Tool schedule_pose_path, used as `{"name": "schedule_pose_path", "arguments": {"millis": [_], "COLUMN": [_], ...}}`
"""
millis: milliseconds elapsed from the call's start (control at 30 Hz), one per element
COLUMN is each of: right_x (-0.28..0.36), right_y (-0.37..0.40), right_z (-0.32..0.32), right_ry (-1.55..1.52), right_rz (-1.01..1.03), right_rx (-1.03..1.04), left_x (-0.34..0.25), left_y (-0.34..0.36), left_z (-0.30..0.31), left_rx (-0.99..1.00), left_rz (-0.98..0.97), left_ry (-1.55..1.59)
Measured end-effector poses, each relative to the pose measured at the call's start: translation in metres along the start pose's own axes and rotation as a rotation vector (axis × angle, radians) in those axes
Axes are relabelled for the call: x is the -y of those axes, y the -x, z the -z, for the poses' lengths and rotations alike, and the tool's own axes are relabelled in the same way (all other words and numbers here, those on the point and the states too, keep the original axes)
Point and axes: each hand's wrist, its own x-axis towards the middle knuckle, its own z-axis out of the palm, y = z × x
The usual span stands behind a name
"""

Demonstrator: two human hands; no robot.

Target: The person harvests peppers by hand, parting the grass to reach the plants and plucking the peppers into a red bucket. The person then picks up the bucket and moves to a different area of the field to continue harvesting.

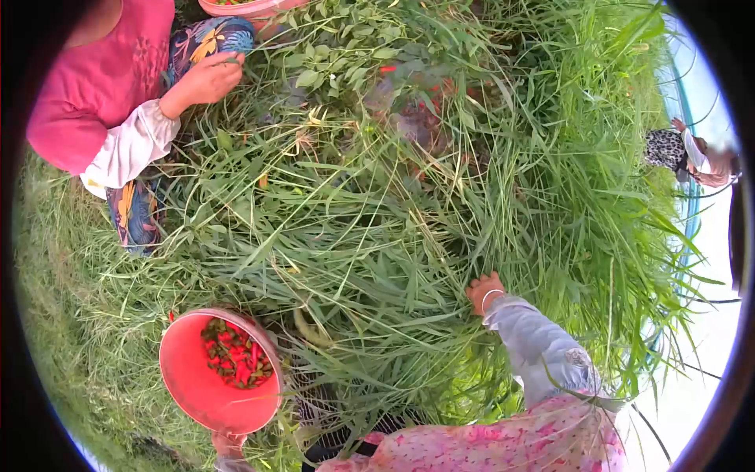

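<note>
My right hand [483, 290], with a thin bangle at the wrist and a pale blue sleeve, reaches into tall green grass and leafy plants [377, 204]; its fingers are buried among the blades. My left hand [228, 445] shows at the bottom edge, gripping the near rim of a pink bucket [189, 377]. The bucket tilts toward me and holds red and green chillies [234, 354]. A few red chillies [429, 101] show among the plants farther up.
Another person in a pink top with a white cuff crouches at the upper left, one hand [208, 77] in the plants. A second pink basin [244, 8] sits at the top edge. A third person in a patterned headscarf [667, 148] is at the right.
</note>
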Motion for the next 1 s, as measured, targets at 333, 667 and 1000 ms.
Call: {"name": "schedule_pose_path", "arguments": {"millis": [333,667,1000], "right_x": [0.016,0.006,0.104], "right_y": [0.042,0.022,-0.068], "right_z": [0.054,0.267,0.048], "right_ry": [-0.222,-0.552,-0.412], "right_rz": [-0.081,0.107,0.056], "right_rx": [-0.400,-1.078,-0.342], "left_x": [-0.015,-0.011,-0.009], "left_y": [0.027,0.021,0.029], "left_z": [-0.048,-0.045,-0.049], "left_rx": [-0.147,-0.169,-0.098], "left_rz": [-0.038,-0.075,-0.115], "left_ry": [-0.104,-0.110,-0.137]}}
